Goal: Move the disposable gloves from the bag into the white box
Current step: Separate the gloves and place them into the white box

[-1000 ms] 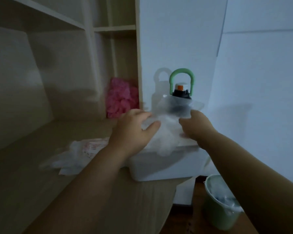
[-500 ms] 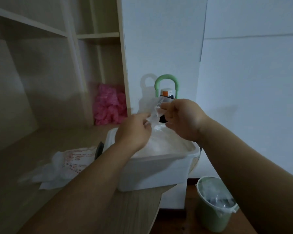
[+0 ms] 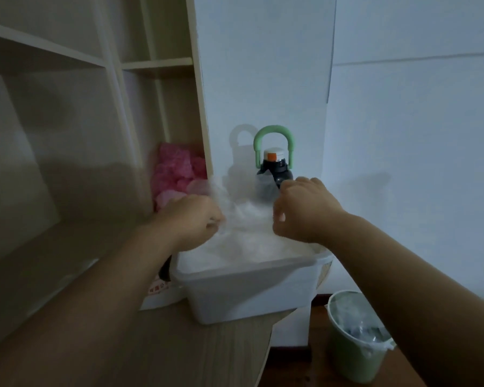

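Centre frame, we are pinching the gloves point(image 3: 243, 219), seemingly limp and slippery, by their edges with left hand point(image 3: 196, 219) and right hand point(image 3: 302, 210)

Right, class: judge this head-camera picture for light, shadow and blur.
Head view: dim, bluish light; the bottle throws a shadow leftward on the wall; the gloves held between left hand and right hand look smeared; shelf uprights lean, lens distortion.
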`<state>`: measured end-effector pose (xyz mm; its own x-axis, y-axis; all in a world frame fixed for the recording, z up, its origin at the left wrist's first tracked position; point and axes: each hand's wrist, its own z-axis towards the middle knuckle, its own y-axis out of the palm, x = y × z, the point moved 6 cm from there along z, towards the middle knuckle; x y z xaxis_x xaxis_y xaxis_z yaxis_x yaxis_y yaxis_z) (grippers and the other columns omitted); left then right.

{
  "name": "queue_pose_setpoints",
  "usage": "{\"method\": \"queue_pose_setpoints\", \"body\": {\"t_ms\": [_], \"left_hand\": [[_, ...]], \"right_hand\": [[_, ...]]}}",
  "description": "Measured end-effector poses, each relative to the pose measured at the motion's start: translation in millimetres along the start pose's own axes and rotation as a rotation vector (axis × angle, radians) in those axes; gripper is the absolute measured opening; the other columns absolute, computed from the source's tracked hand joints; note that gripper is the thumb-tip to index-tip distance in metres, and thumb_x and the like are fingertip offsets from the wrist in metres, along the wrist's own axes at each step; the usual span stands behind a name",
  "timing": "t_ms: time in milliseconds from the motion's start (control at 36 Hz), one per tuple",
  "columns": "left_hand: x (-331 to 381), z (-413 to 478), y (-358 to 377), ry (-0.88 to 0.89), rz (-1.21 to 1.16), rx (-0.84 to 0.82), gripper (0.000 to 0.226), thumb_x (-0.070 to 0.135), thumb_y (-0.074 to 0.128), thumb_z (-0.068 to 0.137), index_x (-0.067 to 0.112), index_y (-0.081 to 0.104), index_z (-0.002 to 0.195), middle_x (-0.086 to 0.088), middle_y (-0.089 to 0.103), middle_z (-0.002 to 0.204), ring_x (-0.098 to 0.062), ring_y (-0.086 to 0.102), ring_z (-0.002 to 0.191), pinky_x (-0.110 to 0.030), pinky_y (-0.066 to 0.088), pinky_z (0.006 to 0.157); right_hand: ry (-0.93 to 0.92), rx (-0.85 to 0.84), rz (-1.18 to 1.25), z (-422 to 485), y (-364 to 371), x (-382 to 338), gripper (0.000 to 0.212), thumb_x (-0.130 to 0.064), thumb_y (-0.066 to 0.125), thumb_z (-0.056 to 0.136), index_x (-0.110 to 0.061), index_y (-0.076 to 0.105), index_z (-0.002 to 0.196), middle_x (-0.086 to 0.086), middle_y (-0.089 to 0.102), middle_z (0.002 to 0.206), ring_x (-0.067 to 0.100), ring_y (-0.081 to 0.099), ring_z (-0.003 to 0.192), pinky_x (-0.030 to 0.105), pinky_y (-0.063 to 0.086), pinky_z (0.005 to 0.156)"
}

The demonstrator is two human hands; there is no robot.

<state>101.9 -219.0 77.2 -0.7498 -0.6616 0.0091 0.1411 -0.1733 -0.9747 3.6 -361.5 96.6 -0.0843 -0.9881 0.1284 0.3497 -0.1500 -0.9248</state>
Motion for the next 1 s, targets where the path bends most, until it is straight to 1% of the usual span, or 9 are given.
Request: {"method": "queue_pose_setpoints", "body": {"t_ms": [83,222,417,472,556,611,806,889,1000], "left_hand": [[0,1,17,-0.059,0.074,-0.272,0.034,0.038,0.055,0.090,0.031,0.064,0.122,0.008,0.054,0.135,-0.019,0.048,0.125,-0.044,0.038,0.106],[18,-5,5,-0.066,-0.246,-0.414,0.029,0.049,0.056,0.090,0.027,0.073,0.083,0.015,0.064,0.089,-0.005,0.058,0.086,-0.022,0.045,0.074],[-2,6,-3,-0.062,-0.195,-0.146,0.048,0.046,0.066,0.084,0.026,0.060,0.128,0.007,0.054,0.134,-0.012,0.049,0.121,-0.031,0.040,0.102],[0,6,11,-0.058,-0.076,-0.243,0.067,0.054,0.069,0.078,0.030,0.049,0.138,0.006,0.045,0.143,-0.016,0.043,0.128,-0.033,0.038,0.105],[3,6,31,-0.078,0.022,-0.371,0.075,0.054,0.070,0.077,0.028,0.043,0.142,0.005,0.046,0.142,-0.017,0.046,0.125,-0.030,0.041,0.101],[5,10,42,-0.082,0.030,-0.425,0.073,0.050,0.068,0.080,0.023,0.042,0.143,0.002,0.046,0.143,-0.018,0.046,0.127,-0.034,0.041,0.104],[20,15,69,-0.029,0.073,-0.682,0.042,0.029,0.048,0.098,0.015,0.048,0.138,-0.005,0.050,0.140,-0.022,0.048,0.125,-0.032,0.036,0.106],[24,11,76,-0.013,0.107,-0.734,0.039,0.018,0.040,0.101,0.012,0.047,0.139,-0.008,0.048,0.141,-0.025,0.046,0.126,-0.032,0.032,0.102],[16,9,58,-0.034,-0.021,-0.603,0.047,0.033,0.050,0.097,0.020,0.045,0.142,0.000,0.047,0.144,-0.019,0.047,0.127,-0.030,0.035,0.106]], "right_hand": [[0.123,-0.348,0.142,5,24,7,0.019,-0.028,0.068,0.082,-0.012,0.067,0.092,0.001,0.063,0.086,0.020,0.061,0.088,0.034,0.051,0.088],[0.165,-0.586,0.162,5,25,14,0.025,-0.039,0.067,0.081,-0.021,0.055,0.069,-0.004,0.055,0.079,0.017,0.056,0.084,0.031,0.043,0.081],[0.099,-0.257,0.255,33,8,3,0.016,-0.019,0.052,0.090,-0.008,0.063,0.090,0.006,0.061,0.094,0.020,0.055,0.083,0.026,0.045,0.073],[0.043,-0.242,0.312,36,20,-9,0.037,-0.019,0.059,0.090,-0.014,0.058,0.126,0.004,0.058,0.123,0.021,0.055,0.107,0.028,0.044,0.091],[-0.006,-0.440,0.383,32,50,-26,0.073,-0.026,0.070,0.084,-0.024,0.033,0.146,0.002,0.040,0.148,0.023,0.041,0.131,0.034,0.034,0.106],[-0.028,-0.608,0.242,31,71,-25,0.082,-0.032,0.071,0.083,-0.027,0.024,0.150,0.003,0.034,0.151,0.024,0.036,0.135,0.038,0.030,0.109],[-0.049,-0.890,-0.029,27,109,-7,0.057,-0.033,0.060,0.090,-0.020,0.041,0.142,0.008,0.044,0.142,0.027,0.043,0.128,0.043,0.034,0.109],[-0.037,-0.870,0.024,24,108,-6,0.059,-0.033,0.060,0.090,-0.020,0.039,0.144,0.007,0.042,0.146,0.027,0.040,0.132,0.044,0.032,0.111],[0.013,-0.714,0.084,27,89,-1,0.063,-0.040,0.063,0.087,-0.020,0.042,0.142,0.004,0.047,0.141,0.025,0.045,0.128,0.040,0.035,0.109]]}}
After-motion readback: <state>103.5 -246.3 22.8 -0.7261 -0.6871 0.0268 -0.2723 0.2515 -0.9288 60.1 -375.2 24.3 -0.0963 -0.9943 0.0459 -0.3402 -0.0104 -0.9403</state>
